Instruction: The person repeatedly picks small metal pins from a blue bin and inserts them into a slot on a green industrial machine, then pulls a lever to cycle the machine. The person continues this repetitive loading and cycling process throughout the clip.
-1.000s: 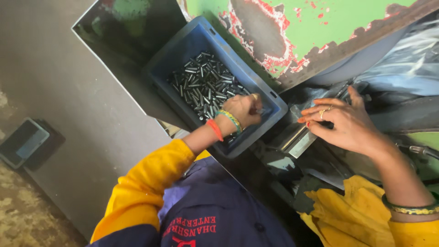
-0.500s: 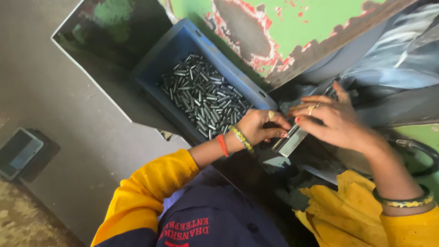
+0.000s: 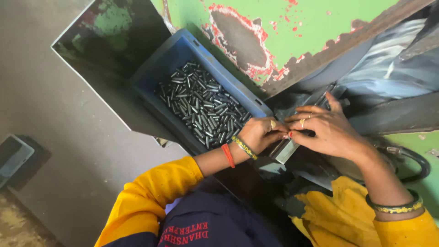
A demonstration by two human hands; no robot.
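blue crate (image 3: 183,52): matt plastic | pins (image 3: 201,105): glossy metal | green panel (image 3: 292,27): chipped paint | channel (image 3: 286,148): probably metal

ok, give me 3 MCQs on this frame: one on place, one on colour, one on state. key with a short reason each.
1. Where is the crate relative to the hands?
A. To their left, beside the left hand
B. Behind the right hand, to its right
C. On the floor by the dark device

2. What colour is the crate?
A. Red
B. Blue
C. White

3. What state are the hands in?
A. Both flat and apart
B. Left deep among the pins, right idle
C. Fingertips meeting over the metal rail

Key: 1 A, the crate sits left of the hands, with its near end by the left hand. 2 B, its walls are blue. 3 C, both hands close in together above the rail, outside the crate.
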